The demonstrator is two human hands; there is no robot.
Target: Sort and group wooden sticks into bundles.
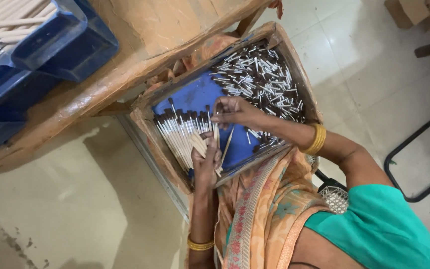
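right hand [235,112]: fingers [220,118] pressed together at the tips, pinching the top end of a thin pale stick [216,133] that hangs down from them
left hand [206,162]: just below the right fingers, thumb and fingers curled shut around a small bunch of pale sticks [198,144]; the bunch fans up and away from the palm
loose stick [227,145]: leans just to the side of the left fingers, over the blue floor of the tray
brush row [182,130]: beside the left fingers, pale handles laid side by side, dark tips all pointing away from the person, touching each other
ferrule heap [262,82]: beyond the right fingers, a dense loose pile of short silver and dark brown pieces, filling the far end of the tray
tray [148,127]: shallow wooden box with blue lining, sits across the person's lap under both hands, tilted in view
bangles: yellow bangle [317,139] on the right wrist, another yellow bangle [200,244] on the left wrist
worktop [140,47]: worn wooden one, past the tray, well away from the fingers
blue crates [51,45]: plastic, rectangular, on the worktop's far corner; hold more pale sticks, details too small to tell
floor [70,209]: pale tile, under everything
chair frame [419,159]: black tube, out beyond the right elbow
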